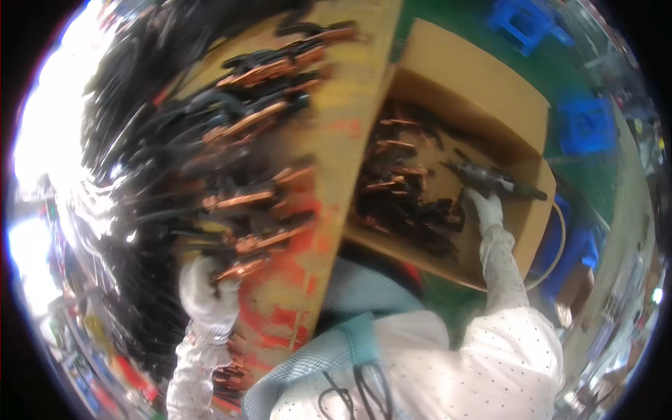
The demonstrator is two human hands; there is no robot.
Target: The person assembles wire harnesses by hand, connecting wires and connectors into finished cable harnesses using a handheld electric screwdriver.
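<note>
My left hand, in a white glove, is closed at the table's near left, beside the cable bundle. A copper-coloured clamp-like piece sticks out from its fingers; motion blurs the grip. Over the cardboard box my right hand, also gloved in white, is closed at the underside of a grey-and-black hand-held power tool. The tool's thin tip points left, over the box. More copper-coloured clamp-like pieces with black cables lie in rows on the table.
The yellow table has worn red patches. Right of it, the open cardboard box holds several dark and copper-coloured pieces. Black cables are massed at the left. A pale hose curves outside the box. Blue stools stand on the green floor.
</note>
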